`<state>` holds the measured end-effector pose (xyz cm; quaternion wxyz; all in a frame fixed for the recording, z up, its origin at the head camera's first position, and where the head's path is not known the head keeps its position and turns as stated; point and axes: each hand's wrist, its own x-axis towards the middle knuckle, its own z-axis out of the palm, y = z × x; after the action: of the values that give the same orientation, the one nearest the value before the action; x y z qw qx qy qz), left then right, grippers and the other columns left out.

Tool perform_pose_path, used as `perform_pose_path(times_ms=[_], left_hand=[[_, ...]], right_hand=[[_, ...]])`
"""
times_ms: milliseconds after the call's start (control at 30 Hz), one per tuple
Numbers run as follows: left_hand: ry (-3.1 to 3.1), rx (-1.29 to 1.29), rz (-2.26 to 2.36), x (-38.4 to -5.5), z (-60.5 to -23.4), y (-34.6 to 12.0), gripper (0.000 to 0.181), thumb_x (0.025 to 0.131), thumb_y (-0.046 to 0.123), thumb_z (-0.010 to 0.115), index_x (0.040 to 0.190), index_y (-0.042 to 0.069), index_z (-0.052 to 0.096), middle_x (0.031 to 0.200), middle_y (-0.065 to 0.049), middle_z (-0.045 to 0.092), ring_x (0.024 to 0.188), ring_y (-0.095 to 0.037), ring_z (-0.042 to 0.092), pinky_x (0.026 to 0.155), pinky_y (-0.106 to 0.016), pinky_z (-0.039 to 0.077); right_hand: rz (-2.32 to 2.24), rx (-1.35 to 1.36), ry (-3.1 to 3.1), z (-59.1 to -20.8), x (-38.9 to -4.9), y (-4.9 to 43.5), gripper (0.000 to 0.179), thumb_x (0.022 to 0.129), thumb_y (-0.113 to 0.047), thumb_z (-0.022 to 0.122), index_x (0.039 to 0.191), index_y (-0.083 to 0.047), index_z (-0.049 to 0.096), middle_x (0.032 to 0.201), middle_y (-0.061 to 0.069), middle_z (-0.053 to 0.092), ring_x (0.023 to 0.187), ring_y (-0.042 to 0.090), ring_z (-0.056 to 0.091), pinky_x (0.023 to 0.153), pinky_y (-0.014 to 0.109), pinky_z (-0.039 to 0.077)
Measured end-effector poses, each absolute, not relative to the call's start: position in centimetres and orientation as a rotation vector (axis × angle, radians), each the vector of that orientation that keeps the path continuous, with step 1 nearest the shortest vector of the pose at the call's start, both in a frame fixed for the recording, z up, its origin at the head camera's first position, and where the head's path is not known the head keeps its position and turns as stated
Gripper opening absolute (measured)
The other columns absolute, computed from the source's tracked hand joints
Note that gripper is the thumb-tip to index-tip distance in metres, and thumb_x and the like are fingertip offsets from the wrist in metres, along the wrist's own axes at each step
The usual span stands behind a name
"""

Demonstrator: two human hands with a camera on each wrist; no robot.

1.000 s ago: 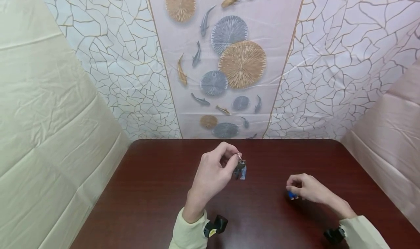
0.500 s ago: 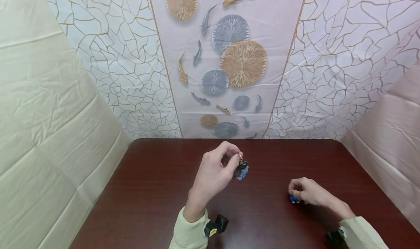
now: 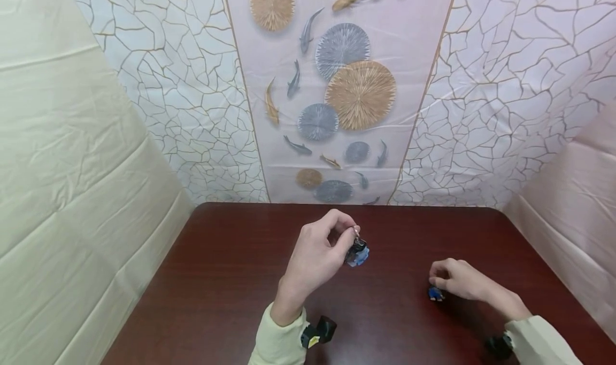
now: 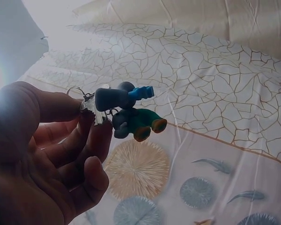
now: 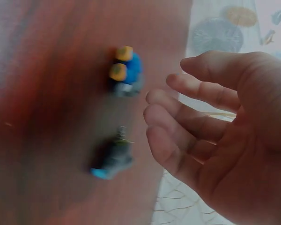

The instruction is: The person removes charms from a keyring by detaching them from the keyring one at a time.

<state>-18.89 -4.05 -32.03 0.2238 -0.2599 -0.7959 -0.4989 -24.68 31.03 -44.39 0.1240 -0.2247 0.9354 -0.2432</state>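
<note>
My left hand (image 3: 317, 255) holds a bunch of small keychain figures (image 3: 357, 255) in the air, pinching it at the top with thumb and fingers. In the left wrist view a grey figure with light blue legs (image 4: 114, 97) and a green figure with orange feet (image 4: 145, 123) dangle from metal rings. My right hand (image 3: 462, 279) is low over the table with loosely bent fingers. Just off its fingertips are a blue figure with yellow feet (image 5: 131, 70) and a grey and light blue figure (image 5: 113, 159), both blurred in the right wrist view.
The dark reddish-brown table (image 3: 231, 279) reaches back to a patterned cloth (image 3: 361, 95). Cream cloth (image 3: 86, 194) walls slope along both sides. A black wrist camera (image 3: 319, 332) sits at the left cuff, another (image 3: 499, 346) at the right.
The figures under my left hand have swung and turned, showing more light blue. My right hand has shifted slightly right, and more of the blue figure shows beneath it.
</note>
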Motion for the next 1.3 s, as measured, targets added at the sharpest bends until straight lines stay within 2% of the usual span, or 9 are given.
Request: perform_pose_path(times_ms=[167,400,667,1100,1300], left_hand=[[-2.194,-0.716,-1.359,-18.9,-32.0,-4.2,0.009,0.092,0.01,0.062,0.091,0.019,0.065,0.076,0.009,0.066,0.061,-0.001,0.052,0.055,-0.016,0.045],[-2.186,-0.712,-1.375,-18.8,-32.0,-4.2,0.009,0.092,0.009,0.062,0.092,0.017,0.066,0.077,0.008,0.067,0.062,-0.002,0.052,0.055,-0.018,0.047],[-2.202,-0.723,-1.372,-18.8,-32.1,-4.1,0.009,0.093,0.008,0.061,0.094,0.017,0.065,0.075,0.008,0.066,0.058,-0.002,0.05,0.051,-0.018,0.042],[-2.237,-0.731,-1.402,-18.7,-32.0,-4.1,0.008,0.095,0.009,0.061,0.098,0.016,0.064,0.077,0.007,0.065,0.062,-0.005,0.053,0.052,-0.02,0.044],[-2.245,-0.749,-1.431,-18.7,-32.0,-4.0,0.007,0.095,0.01,0.061,0.099,0.015,0.064,0.077,0.007,0.065,0.06,-0.007,0.054,0.049,-0.021,0.044]], right_hand=[[-0.706,-0.68,2.736,-42.7,-24.7,30.6,0.012,0.096,-0.023,0.061,0.09,-0.014,0.066,0.06,-0.008,0.053,0.041,0.003,0.044,0.048,0.024,0.042],[-0.666,-0.785,2.787,-40.1,-24.7,29.0,0.011,0.097,-0.025,0.06,0.089,-0.02,0.066,0.067,-0.009,0.055,0.054,-0.001,0.046,0.053,0.021,0.04],[-0.666,-0.85,2.85,-36.7,-23.9,25.6,0.011,0.098,-0.028,0.06,0.094,-0.022,0.068,0.079,-0.012,0.063,0.064,-0.001,0.05,0.059,0.022,0.044],[-0.821,-1.06,2.919,-33.2,-21.9,20.7,0.006,0.096,-0.03,0.062,0.093,-0.031,0.068,0.086,-0.02,0.065,0.076,-0.004,0.056,0.07,0.022,0.049],[-0.933,-1.075,2.895,-32.1,-21.1,19.4,0.004,0.095,-0.029,0.064,0.095,-0.033,0.067,0.089,-0.019,0.066,0.08,-0.002,0.058,0.07,0.022,0.049]])
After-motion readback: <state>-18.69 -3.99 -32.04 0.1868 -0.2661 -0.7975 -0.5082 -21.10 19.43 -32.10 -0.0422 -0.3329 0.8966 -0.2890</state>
